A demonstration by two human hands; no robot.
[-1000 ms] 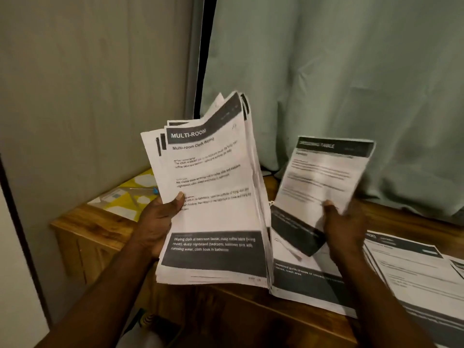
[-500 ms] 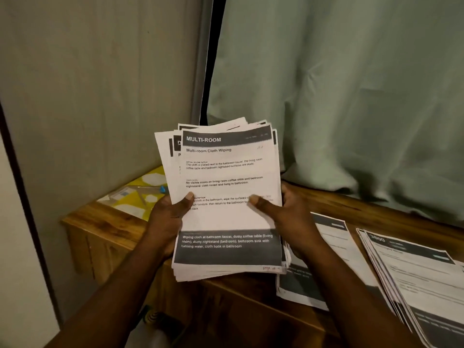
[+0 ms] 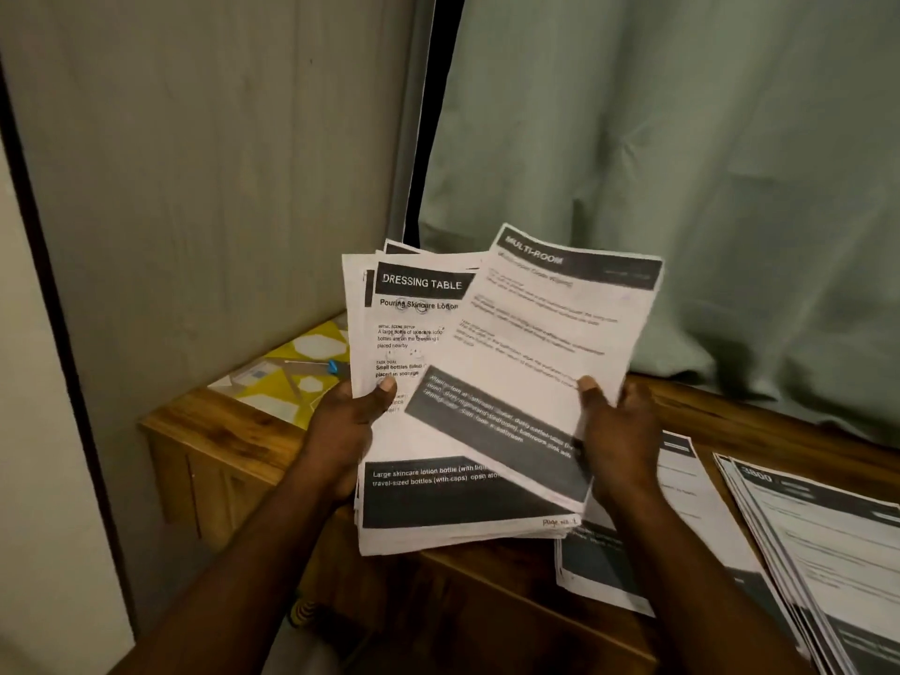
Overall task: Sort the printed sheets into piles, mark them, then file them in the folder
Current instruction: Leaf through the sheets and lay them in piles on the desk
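**Q:** Where is the stack [image 3: 419,333], and how is it held?

**A:** It is held above the left end of the wooden table [image 3: 219,426]. It is gripped by the left hand [image 3: 346,431], with the thumb curled onto the face; the fingers beneath are hidden. The MULTI-ROOM sheet [image 3: 545,343] is pinched near its lower right edge by the right hand [image 3: 618,445], thumb on top.

**Q:** How is the paper expected to handle?

**A:** A single sheet is judged light and limp — droop and creasing are likely if it is held by one corner. It is best taken mid-edge. The stack is judged heavier and stiffer, and is best supported from beneath.

**Q:** What is changed from half a second before?

**A:** The MULTI-ROOM sheet was lying square on the stack. It is now drawn rightward and tilted, so the DRESSING TABLE page is uncovered. Two piles lie on the table — a near pile [image 3: 706,528] and a right pile [image 3: 828,552].
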